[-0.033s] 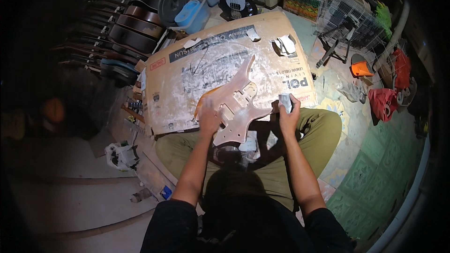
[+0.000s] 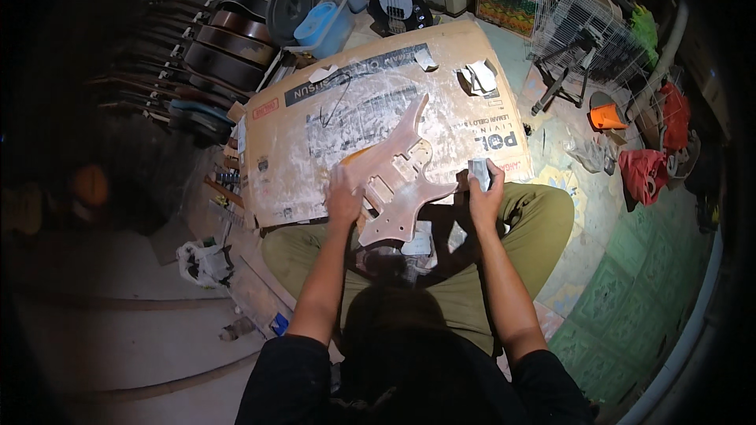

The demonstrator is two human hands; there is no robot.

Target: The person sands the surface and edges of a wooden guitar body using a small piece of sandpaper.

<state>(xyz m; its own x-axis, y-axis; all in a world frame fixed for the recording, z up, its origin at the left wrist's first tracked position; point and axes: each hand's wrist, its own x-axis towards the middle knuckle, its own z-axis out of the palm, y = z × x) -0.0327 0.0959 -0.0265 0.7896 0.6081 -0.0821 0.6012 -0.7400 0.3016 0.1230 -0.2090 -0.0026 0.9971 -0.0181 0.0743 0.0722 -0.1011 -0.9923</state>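
A bare, sanded-looking guitar body (image 2: 398, 181) with cut-out cavities lies at a slant in front of me, partly over my lap and partly on a dusty cardboard sheet (image 2: 276, 161). At its left edge is my left hand (image 2: 344, 203), fingers smeared by motion, so their grip does not show. Between the thumb and fingers of my right hand (image 2: 486, 197) is a small grey sanding block (image 2: 478, 168), held upright just right of the guitar body's pointed horn. An orange-yellow strip of finish shows along the body's far left side.
Paper scraps (image 2: 478, 77) and a thin dark cord (image 2: 335, 98) lie on the cardboard. Guitars (image 2: 228, 51) line the far left; a black bass (image 2: 398, 6) stands behind. To the right are a small tripod (image 2: 563, 71), a wire cage (image 2: 579, 24) and a red cloth (image 2: 642, 177).
My left hand has shifted a little left, from on top of the guitar body toward its left edge. My right hand and the sanding block have stayed put.
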